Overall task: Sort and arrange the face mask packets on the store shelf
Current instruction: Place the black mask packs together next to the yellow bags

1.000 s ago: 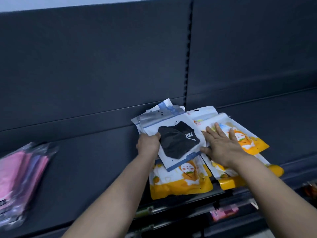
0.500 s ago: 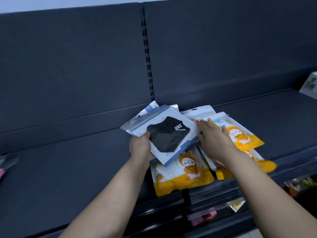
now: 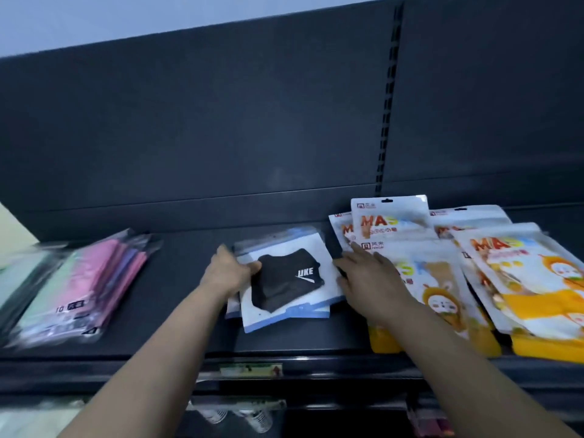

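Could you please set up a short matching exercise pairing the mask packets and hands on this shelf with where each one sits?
Things:
1. black mask packets
2. pink and pastel packets
3. yellow cartoon packets
4. left hand

Places:
A. right end of the shelf
B. left end of the shelf
C. on the left edge of the middle stack
D. middle of the shelf, between the two hands

Pairs: 1-D, 2-B, 3-A, 4-C. The right hand rests at the middle stack's right edge, over the nearest yellow cartoon packet.
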The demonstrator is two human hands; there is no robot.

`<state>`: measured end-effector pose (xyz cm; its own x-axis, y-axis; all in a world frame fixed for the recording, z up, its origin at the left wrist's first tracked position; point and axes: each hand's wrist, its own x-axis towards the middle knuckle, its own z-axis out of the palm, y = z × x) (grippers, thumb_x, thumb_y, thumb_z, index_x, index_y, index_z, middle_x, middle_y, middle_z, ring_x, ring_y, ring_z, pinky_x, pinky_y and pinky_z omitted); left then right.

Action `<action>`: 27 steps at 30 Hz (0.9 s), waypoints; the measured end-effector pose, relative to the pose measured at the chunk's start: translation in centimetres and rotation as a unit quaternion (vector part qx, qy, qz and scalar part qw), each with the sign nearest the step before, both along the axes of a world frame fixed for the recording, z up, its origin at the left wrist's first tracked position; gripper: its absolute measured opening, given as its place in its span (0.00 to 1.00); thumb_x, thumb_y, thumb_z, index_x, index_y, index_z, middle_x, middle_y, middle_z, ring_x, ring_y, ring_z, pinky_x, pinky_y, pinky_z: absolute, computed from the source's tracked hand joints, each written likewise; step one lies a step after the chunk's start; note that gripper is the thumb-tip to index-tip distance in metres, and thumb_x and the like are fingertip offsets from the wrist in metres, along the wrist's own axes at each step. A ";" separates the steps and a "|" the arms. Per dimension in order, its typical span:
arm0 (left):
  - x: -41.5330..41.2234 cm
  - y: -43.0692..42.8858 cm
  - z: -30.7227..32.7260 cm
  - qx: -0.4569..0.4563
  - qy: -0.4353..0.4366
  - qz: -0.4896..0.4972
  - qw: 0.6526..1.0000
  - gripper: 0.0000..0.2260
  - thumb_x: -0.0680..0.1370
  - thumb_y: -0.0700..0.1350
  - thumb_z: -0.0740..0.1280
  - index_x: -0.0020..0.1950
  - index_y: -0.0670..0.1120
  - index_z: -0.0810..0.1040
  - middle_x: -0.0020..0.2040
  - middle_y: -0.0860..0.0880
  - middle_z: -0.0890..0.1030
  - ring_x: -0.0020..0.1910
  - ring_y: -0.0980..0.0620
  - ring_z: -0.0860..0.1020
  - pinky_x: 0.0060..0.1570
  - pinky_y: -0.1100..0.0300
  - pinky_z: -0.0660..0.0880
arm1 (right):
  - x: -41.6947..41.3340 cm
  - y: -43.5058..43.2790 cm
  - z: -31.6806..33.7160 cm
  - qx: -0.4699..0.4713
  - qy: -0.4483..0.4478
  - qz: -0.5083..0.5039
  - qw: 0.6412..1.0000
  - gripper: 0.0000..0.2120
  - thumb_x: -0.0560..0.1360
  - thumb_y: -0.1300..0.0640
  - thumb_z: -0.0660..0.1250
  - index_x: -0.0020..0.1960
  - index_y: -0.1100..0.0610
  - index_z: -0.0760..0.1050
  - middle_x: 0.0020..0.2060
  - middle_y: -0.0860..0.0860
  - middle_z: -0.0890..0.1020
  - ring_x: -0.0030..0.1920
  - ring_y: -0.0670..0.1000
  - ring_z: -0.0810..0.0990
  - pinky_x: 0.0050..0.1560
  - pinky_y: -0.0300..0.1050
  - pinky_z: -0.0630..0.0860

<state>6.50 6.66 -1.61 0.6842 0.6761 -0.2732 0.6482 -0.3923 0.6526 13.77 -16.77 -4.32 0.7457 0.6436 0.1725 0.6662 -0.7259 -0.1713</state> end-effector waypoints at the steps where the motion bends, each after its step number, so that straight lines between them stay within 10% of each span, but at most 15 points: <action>1: -0.1 -0.2 -0.4 0.070 0.032 -0.027 0.997 0.39 0.71 0.59 0.72 0.75 0.46 0.60 0.70 0.41 0.69 0.64 0.40 0.73 0.61 0.47 0.73 | -0.1 0.1 -0.4 -0.028 0.009 -0.008 1.000 0.17 0.79 0.55 0.55 0.67 0.52 0.69 0.71 0.49 0.68 0.76 0.52 0.54 0.71 0.54 0.55; 6: 1.1 -2.1 -0.8 0.063 0.050 -0.107 0.991 0.39 0.71 0.60 0.73 0.77 0.57 0.58 0.75 0.47 0.65 0.75 0.39 0.56 0.71 0.50 0.60 | 0.6 -0.9 -0.6 -0.123 0.023 -0.041 0.991 0.26 0.76 0.61 0.55 0.74 0.54 0.61 0.75 0.50 0.61 0.77 0.51 0.46 0.74 0.55 0.47; 16: 5.5 -10.3 -0.8 0.072 0.047 -0.167 0.982 0.38 0.71 0.60 0.72 0.77 0.57 0.59 0.75 0.48 0.65 0.74 0.40 0.58 0.69 0.51 0.63 | 3.8 -8.6 0.6 -0.150 0.056 -0.113 0.981 0.29 0.74 0.64 0.56 0.75 0.55 0.59 0.76 0.50 0.59 0.77 0.50 0.47 0.75 0.54 0.48; 27: 4.8 -11.2 -0.3 0.079 -0.027 -0.171 0.982 0.28 0.77 0.58 0.66 0.75 0.53 0.65 0.77 0.48 0.59 0.74 0.42 0.55 0.70 0.51 0.60 | 3.3 -7.0 2.4 0.043 0.038 -0.077 0.995 0.18 0.81 0.52 0.56 0.70 0.52 0.68 0.68 0.54 0.71 0.65 0.56 0.70 0.62 0.48 0.67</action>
